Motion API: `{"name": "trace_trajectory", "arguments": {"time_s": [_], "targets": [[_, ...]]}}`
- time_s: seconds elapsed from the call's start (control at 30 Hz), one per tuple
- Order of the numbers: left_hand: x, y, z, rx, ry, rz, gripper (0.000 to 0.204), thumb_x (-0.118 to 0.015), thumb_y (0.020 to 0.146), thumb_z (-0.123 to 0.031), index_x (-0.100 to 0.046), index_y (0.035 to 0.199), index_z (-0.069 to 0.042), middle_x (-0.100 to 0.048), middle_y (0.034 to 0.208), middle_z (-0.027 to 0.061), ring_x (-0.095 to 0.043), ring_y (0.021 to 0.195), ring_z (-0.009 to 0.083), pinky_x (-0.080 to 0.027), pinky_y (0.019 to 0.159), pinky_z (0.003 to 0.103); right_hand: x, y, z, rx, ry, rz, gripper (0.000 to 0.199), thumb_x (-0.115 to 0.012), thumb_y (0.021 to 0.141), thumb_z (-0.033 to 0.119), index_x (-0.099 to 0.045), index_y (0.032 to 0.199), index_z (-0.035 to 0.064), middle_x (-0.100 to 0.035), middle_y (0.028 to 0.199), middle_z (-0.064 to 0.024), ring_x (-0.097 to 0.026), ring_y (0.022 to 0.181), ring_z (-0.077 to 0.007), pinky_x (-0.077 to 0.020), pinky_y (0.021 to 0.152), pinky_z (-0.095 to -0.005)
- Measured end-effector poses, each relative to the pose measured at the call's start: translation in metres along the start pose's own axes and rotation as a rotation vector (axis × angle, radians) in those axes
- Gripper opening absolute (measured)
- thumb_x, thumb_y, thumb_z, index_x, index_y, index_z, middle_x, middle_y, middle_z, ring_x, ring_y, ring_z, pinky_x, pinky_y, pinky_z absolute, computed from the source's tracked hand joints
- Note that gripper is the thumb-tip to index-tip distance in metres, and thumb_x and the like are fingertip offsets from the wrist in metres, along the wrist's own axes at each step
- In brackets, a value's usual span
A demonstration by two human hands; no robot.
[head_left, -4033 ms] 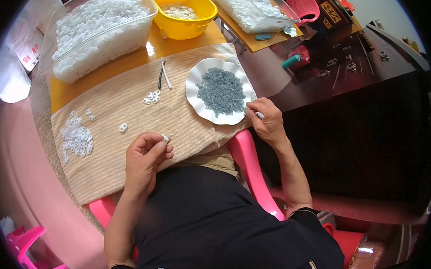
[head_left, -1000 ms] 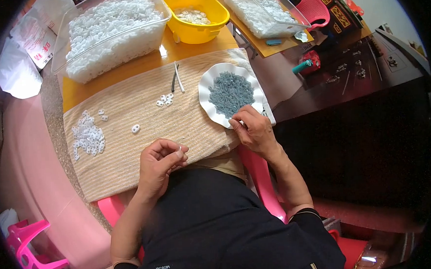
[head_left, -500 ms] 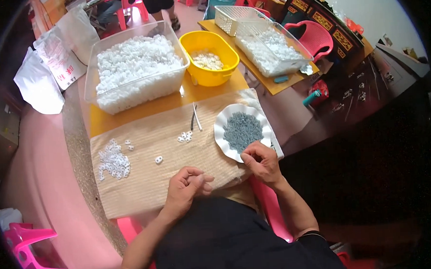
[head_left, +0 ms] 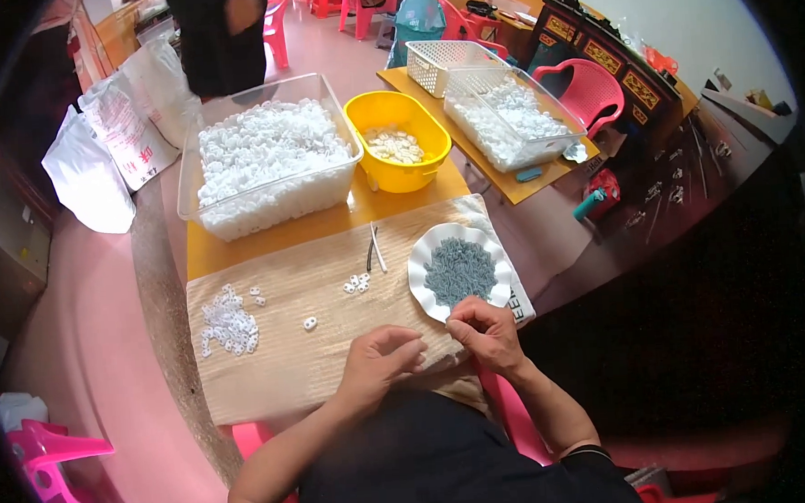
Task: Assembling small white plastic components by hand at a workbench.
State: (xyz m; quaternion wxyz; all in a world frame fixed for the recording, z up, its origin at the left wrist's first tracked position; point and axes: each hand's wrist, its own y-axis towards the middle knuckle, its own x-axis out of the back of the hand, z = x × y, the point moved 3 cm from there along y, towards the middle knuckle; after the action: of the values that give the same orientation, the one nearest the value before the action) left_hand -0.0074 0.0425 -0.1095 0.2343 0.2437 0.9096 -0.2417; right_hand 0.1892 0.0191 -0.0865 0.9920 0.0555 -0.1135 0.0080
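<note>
My right hand (head_left: 487,331) is at the near rim of a white wavy-edged dish (head_left: 417,285), thumb and forefinger pinched together. Whatever is between those fingertips is too small to make out. The dish holds a heap of small thin grey pieces (head_left: 459,269). To its left, my left hand (head_left: 383,362) hovers over the cloth's near edge, fingers curled and thumb against them; anything in it is hidden. A single white two-holed plastic piece (head_left: 311,323) lies on the cloth beyond it. Several similar pieces (head_left: 357,283) form a small cluster, and a larger pile (head_left: 229,322) sits at the left.
A beige cloth (head_left: 286,376) covers the table's near part. Behind it stand a clear bin of white pieces (head_left: 273,213) and a yellow tub (head_left: 398,174). A black and a white thin stick (head_left: 378,245) lie on the cloth. A person (head_left: 219,42) stands beyond the bin.
My left hand has moved a little right, closer to my right hand, which stays pinched by the dish. The view has tilted slightly, and the person at the back has come closer.
</note>
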Motion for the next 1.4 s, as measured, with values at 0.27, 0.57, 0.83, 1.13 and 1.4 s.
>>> {"name": "trace_trajectory", "arguments": {"time_s": [0.27, 0.57, 0.83, 1.13, 1.4], "targets": [[-0.026, 0.007, 0.002, 0.047, -0.054, 0.073, 0.015, -0.068, 0.087, -0.011, -0.061, 0.096, -0.001, -0.065, 0.082, 0.0064, -0.064, 0.072, 0.0130, -0.053, 0.065, 0.023, 0.000, -0.008, 0.012, -0.059, 0.184, -0.020, 0.011, -0.063, 0.089, 0.008, -0.063, 0.083, -0.0016, -0.058, 0.086, -0.0034, -0.052, 0.077, -0.0090, -0.0423, 0.068, -0.0219], [-0.027, 0.012, 0.005, 0.024, -0.062, 0.101, 0.017, -0.069, 0.086, -0.013, -0.061, 0.096, -0.001, -0.064, 0.081, 0.0057, -0.061, 0.071, 0.0116, -0.053, 0.066, 0.025, -0.010, -0.007, 0.003, 0.078, 0.221, -0.004, 0.011, -0.064, 0.090, 0.008, -0.063, 0.085, -0.0017, -0.057, 0.086, -0.0038, -0.051, 0.066, -0.0065, -0.0408, 0.057, -0.0199], [-0.021, 0.012, 0.002, 0.008, -0.129, 0.078, 0.016, -0.068, 0.087, -0.011, -0.061, 0.096, -0.001, -0.064, 0.082, 0.0058, -0.062, 0.074, 0.0128, -0.053, 0.069, 0.026, -0.015, -0.007, 0.002, 0.060, 0.300, -0.037, 0.010, -0.063, 0.090, 0.008, -0.064, 0.086, -0.0013, -0.058, 0.083, -0.0023, -0.050, 0.058, -0.0052, -0.0393, 0.048, -0.0198], [-0.018, 0.014, 0.005, 0.007, -0.170, 0.098, 0.014, -0.068, 0.087, -0.009, -0.061, 0.095, 0.001, -0.063, 0.082, 0.0062, -0.061, 0.073, 0.0136, -0.053, 0.067, 0.026, -0.019, -0.008, -0.012, 0.051, 0.331, 0.035, 0.010, -0.061, 0.092, 0.007, -0.063, 0.091, -0.0031, -0.057, 0.089, -0.0064, -0.055, 0.058, -0.0074, -0.0444, 0.050, -0.0203], [-0.014, 0.019, 0.001, -0.208, 0.113, 0.060, 0.010, -0.069, 0.085, -0.007, -0.064, 0.090, 0.001, -0.066, 0.080, 0.0065, -0.061, 0.072, 0.0115, -0.052, 0.066, 0.025, -0.014, -0.005, -0.012, -0.076, 0.305, 0.110, 0.016, -0.061, 0.093, 0.013, -0.063, 0.093, -0.0029, -0.060, 0.079, -0.0061, -0.056, 0.059, -0.0089, -0.0463, 0.051, -0.0227]]}}
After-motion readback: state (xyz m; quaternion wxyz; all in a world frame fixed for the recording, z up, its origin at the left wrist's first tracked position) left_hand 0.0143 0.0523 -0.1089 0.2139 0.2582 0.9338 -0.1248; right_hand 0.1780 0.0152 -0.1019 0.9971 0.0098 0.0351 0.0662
